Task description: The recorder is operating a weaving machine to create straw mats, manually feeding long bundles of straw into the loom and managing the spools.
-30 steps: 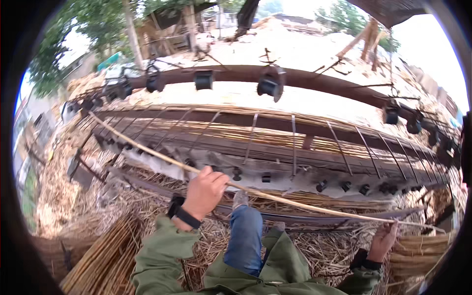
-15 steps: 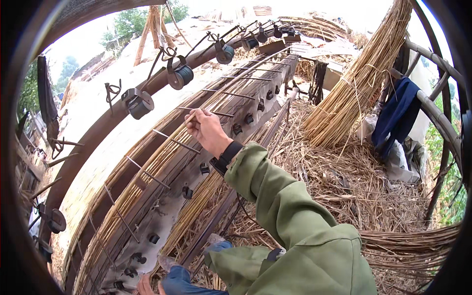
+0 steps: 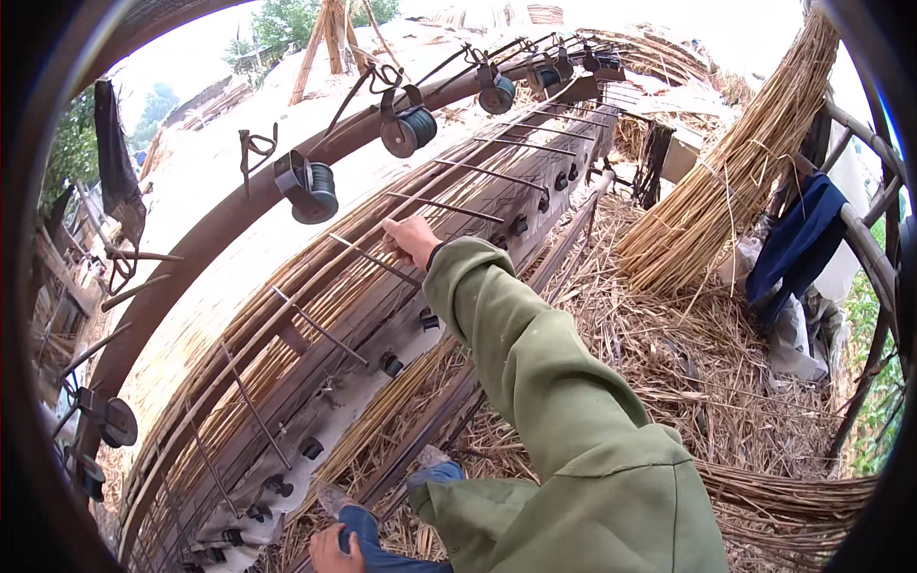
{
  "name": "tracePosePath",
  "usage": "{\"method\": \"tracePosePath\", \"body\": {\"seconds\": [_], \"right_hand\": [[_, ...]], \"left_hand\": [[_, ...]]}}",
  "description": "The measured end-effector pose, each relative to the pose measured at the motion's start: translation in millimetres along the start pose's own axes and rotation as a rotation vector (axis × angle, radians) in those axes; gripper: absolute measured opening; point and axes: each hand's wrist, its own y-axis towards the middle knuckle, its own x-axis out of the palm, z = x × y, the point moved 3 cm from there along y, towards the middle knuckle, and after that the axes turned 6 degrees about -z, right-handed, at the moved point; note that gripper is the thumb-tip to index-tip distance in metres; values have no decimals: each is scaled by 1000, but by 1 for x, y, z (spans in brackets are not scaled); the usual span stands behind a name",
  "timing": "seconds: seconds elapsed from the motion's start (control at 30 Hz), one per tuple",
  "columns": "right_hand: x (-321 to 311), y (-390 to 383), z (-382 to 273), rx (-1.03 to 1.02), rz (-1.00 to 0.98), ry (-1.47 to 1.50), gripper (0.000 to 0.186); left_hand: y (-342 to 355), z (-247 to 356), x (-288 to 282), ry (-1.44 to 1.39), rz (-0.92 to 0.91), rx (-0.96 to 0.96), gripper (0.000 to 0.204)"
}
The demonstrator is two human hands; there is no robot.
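Note:
My right hand [image 3: 412,241], in a green sleeve [image 3: 535,353], reaches to the middle of a long loom-like frame. Its fingers are closed at a long brown bar [image 3: 306,279] that runs lengthwise over the reeds; the fingertips are partly hidden. Thin metal rods [image 3: 444,207] cross the frame on both sides of this hand. Beneath the bar lie pale reeds [image 3: 258,358]. At the bottom, my left hand [image 3: 336,551] rests beside my blue-trousered knee [image 3: 368,544], thumb and fingers apart, with nothing seen in it; the lower edge cuts it off.
Wire spools [image 3: 409,129] hang along a dark curved beam [image 3: 205,244] beyond the frame. A tall reed bundle [image 3: 735,162] leans at the right, near a dark blue cloth [image 3: 798,239] on a pole rail. Loose straw [image 3: 659,372] covers the ground; bundled stalks [image 3: 793,492] lie at lower right.
The whole view has shifted a little, with the scene moving rightward. My right hand has come lower over the bar, its fingers less raised. More of my left hand shows, farther right.

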Motion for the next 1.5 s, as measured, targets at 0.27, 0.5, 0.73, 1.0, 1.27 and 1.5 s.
{"method": "tracePosePath", "body": {"seconds": [0.27,0.5,0.73,1.0,1.27,1.5], "right_hand": [[21,-185,164,97,-352,-335,36],[80,-354,241,-34,-783,-396,35],[70,-381,233,-199,-909,-728,34],[59,-373,235,-215,-791,-548,35],[68,-341,253,115,-811,-310,34],[80,-338,285,181,-807,-373,30]], "left_hand": [[-12,0,6,-131,166,17,20],[-29,-7,13,-122,231,-7,14],[-28,-51,64,-269,232,-58,12],[-9,-69,134,-197,-1,-91,19],[15,-94,97,-353,76,-70,18],[-11,-58,40,-189,-70,-236,35]]}}
